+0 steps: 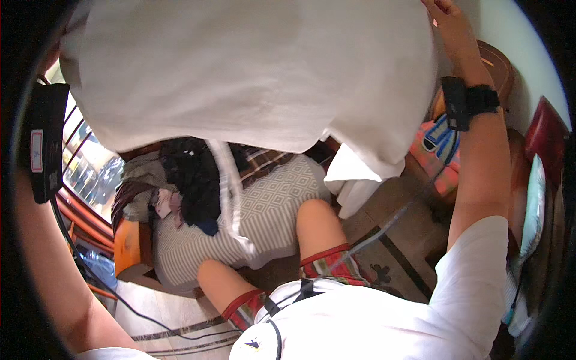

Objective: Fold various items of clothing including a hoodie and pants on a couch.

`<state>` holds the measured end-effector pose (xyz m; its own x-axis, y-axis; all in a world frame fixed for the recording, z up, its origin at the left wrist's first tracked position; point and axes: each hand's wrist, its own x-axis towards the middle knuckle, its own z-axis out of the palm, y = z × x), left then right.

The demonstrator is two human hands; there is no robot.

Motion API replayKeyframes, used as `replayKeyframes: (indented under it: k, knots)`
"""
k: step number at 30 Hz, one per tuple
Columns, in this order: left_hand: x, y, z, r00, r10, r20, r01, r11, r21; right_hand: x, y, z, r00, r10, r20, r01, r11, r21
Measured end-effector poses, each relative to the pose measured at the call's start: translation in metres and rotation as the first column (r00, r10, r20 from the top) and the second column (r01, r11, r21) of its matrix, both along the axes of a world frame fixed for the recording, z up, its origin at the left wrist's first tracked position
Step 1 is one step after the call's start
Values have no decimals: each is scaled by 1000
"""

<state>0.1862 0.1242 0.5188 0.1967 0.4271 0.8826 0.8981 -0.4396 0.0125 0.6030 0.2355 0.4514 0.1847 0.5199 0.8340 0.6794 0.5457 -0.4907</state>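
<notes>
A large light grey cloth [252, 67] hangs spread out in front of me, filling the top of the view. At its upper right edge, the fingers of my right hand [443, 12] are curled on the fabric, partly cut off by the frame. My left hand [50, 60] is at the cloth's left side, almost wholly lost in the dark rim, so its grip is hidden. From the cloth's lower right corner droops a white fold [355, 166]. A white strip [231, 193] hangs below the middle, blurred.
Under the cloth, a patterned cushioned seat [274, 202] holds a heap of dark clothes [191, 180]. A barred window [90, 148] is on the left, with a clear plastic bottle [96, 265] below it. Coral-coloured fabric [432, 157] lies right. A black cable [135, 310] crosses the lower left.
</notes>
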Motion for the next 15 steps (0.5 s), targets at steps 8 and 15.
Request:
replayKeyframes:
  k: [8,15]
  knots:
    - [27,33,-58,977,-202,-70,170,932,-321,101,-24,-48,964,48,261,9,977,-211]
    - [29,52,-105,956,-282,-79,193,810,-553,74,-47,-64,1000,27,-13,-29,972,-232]
